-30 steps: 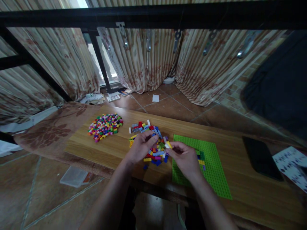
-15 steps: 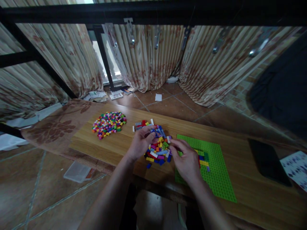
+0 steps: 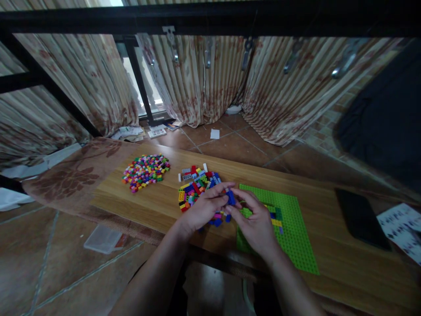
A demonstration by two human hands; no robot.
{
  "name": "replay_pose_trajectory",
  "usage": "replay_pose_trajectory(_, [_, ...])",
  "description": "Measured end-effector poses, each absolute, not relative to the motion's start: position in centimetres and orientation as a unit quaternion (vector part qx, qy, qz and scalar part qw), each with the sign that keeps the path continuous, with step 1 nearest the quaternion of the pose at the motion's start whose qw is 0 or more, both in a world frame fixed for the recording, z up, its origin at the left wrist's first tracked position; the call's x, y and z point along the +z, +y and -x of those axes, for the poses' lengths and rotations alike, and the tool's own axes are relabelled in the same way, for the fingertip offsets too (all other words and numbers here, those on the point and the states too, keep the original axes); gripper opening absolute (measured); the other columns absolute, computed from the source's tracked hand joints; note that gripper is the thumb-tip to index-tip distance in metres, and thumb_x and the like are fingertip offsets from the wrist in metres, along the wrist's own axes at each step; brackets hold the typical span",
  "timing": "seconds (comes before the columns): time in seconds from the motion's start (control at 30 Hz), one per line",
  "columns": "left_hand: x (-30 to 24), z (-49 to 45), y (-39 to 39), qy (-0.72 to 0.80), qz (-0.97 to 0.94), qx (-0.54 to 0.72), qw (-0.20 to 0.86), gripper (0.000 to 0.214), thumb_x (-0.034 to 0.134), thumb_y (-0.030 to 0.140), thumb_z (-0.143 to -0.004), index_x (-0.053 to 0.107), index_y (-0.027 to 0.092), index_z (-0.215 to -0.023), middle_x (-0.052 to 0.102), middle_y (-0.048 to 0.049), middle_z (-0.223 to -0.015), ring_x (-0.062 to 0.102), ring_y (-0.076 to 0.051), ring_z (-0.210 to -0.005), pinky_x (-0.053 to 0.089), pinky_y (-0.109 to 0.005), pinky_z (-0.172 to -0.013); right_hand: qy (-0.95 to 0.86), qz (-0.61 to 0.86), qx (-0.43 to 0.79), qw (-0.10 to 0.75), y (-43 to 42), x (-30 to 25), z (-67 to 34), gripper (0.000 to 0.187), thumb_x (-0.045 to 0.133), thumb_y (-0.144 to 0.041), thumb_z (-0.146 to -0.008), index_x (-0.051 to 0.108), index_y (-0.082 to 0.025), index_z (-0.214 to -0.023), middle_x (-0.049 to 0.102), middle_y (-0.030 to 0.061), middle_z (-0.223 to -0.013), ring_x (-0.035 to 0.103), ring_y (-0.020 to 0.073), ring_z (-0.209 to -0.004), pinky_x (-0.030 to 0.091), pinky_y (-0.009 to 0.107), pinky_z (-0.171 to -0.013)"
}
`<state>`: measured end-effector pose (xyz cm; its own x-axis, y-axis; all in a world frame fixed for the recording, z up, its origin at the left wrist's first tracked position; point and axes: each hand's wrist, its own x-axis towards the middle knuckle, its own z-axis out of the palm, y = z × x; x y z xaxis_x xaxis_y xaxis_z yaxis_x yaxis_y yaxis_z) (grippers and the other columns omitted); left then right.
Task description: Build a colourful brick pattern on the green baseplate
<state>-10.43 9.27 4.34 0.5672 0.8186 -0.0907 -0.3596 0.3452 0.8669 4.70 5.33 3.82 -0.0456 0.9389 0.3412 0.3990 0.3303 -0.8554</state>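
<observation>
A blue toy brick (image 3: 231,198) is held up between my two hands, over the right side of a heap of mixed toy bricks (image 3: 194,188). My left hand (image 3: 208,207) is closed on it from the left, thumb and fingers pinched. From the right, my right hand (image 3: 255,218) has its thumb and index finger bent in against the same brick. Beneath my right hand lies the left part of a green studded baseplate (image 3: 297,239). A small build of yellow, blue, green and purple bricks (image 3: 276,218) sits on the baseplate, partly hidden by that hand.
A pile of tiny colourful bricks (image 3: 146,171) lies at the left of the wooden table (image 3: 131,208). To the right are a dark tablet-like slab (image 3: 361,217) and a printed sheet (image 3: 399,228). A clear plastic box (image 3: 102,239) rests on the tiled floor.
My left hand has moved right with the blue brick, away from the middle of the heap. My right hand now meets it there. The view has shifted slightly.
</observation>
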Motion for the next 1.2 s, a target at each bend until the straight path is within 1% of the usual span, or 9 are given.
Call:
replay_pose_trajectory(0.13, [4.0,10.1,9.3,0.277,-0.412,0.369,0.786,0.05,0.068,0.025,-0.078,0.056,0.018,-0.126,0.069,-0.0065,-0.093,0.065,-0.017,-0.082,0.046,-0.024,-0.07,-0.656,0.517,0.279,0.474,5.0,4.0,-5.1,0.034,0.066,-0.023,-0.08,0.059,-0.024,-0.113,0.063,0.0025,-0.102,0.061,0.0172,-0.09,0.05,0.032,-0.082])
replay_pose_trajectory(0.27, [4.0,9.8,9.3,0.326,-0.443,0.367,0.75,0.043,0.067,0.037,-0.081,0.062,0.017,-0.118,0.069,-0.0062,-0.095,0.064,-0.017,-0.081,0.048,-0.026,-0.071,-0.669,0.543,0.245,0.444,4.8,4.1,-5.3,0.029,0.065,-0.022,-0.079,0.06,-0.023,-0.108,0.064,0.0015,-0.092,0.06,0.0174,-0.084,0.049,0.032,-0.079])
replay_pose_trajectory(0.43, [4.3,9.5,9.5,0.304,-0.541,0.349,0.702,0.038,0.071,0.042,-0.077,0.068,0.017,-0.106,0.068,-0.0044,-0.096,0.061,-0.017,-0.086,0.047,-0.025,-0.073,-0.694,0.554,0.205,0.413,4.7,4.1,-5.5,0.028,0.064,-0.021,-0.08,0.06,-0.024,-0.107,0.064,0.0037,-0.098,0.06,0.0196,-0.09,0.049,0.035,-0.082])
replay_pose_trajectory(0.63, [4.2,8.6,9.2,0.292,-0.569,0.343,0.688,0.04,0.069,0.04,-0.079,0.065,0.019,-0.113,0.066,-0.0057,-0.109,0.06,-0.018,-0.098,0.047,-0.026,-0.082,-0.683,0.538,0.267,0.415,4.0,4.8,-6.7,0.028,0.066,-0.023,-0.08,0.062,-0.026,-0.108,0.064,0.0027,-0.108,0.06,0.0177,-0.093,0.05,0.033,-0.084])
replay_pose_trajectory(0.7, [4.2,8.1,9.0,0.292,-0.563,0.325,0.701,0.046,0.069,0.041,-0.079,0.062,0.018,-0.118,0.067,-0.006,-0.102,0.062,-0.017,-0.09,0.048,-0.027,-0.076,-0.679,0.547,0.276,0.403,3.3,5.1,-8.0,0.025,0.067,-0.027,-0.081,0.063,-0.026,-0.105,0.064,0.002,-0.103,0.061,0.0173,-0.09,0.05,0.033,-0.081])
replay_pose_trajectory(0.77, [4.0,7.6,8.8,0.299,-0.554,0.308,0.713,0.051,0.068,0.044,-0.079,0.059,0.017,-0.121,0.068,-0.0046,-0.087,0.062,-0.015,-0.076,0.048,-0.026,-0.07,-0.67,0.573,0.27,0.387,2.6,5.1,-10.1,0.025,0.067,-0.031,-0.08,0.064,-0.026,-0.105,0.065,0.002,-0.099,0.062,0.0177,-0.087,0.051,0.033,-0.079])
replay_pose_trajectory(0.87, [3.6,6.8,8.7,0.323,-0.544,0.304,0.713,0.049,0.067,0.044,-0.08,0.059,0.014,-0.118,0.066,-0.0022,-0.074,0.06,-0.013,-0.068,0.047,-0.026,-0.067,-0.642,0.623,0.226,0.385,1.4,4.7,-13.8,0.03,0.069,-0.036,-0.077,0.064,-0.025,-0.105,0.066,0.0033,-0.094,0.063,0.0183,-0.078,0.053,0.033,-0.073])
replay_pose_trajectory(1.03, [2.5,5.3,8.7,0.362,-0.556,0.322,0.676,0.035,0.065,0.036,-0.08,0.064,0.015,-0.108,0.064,-0.0002,-0.071,0.056,-0.012,-0.064,0.044,-0.024,-0.062,-0.613,0.685,0.185,0.346,0.1,3.5,-17.5,0.033,0.07,-0.042,-0.073,0.067,-0.023,-0.1,0.067,0.0047,-0.086,0.064,0.0187,-0.065,0.053,0.033,-0.06])
replay_pose_trajectory(1.2, [1.7,4.1,8.5,0.375,-0.6,0.32,0.63,0.03,0.059,0.032,-0.083,0.064,0.015,-0.108,0.065,-0.0018,-0.075,0.057,-0.013,-0.067,0.043,-0.024,-0.062,-0.613,0.684,0.212,0.334,-0.2,2.8,-17.2,0.032,0.068,-0.039,-0.074,0.066,-0.023,-0.102,0.069,0.0056,-0.093,0.065,0.0187,-0.067,0.053,0.033,-0.063])
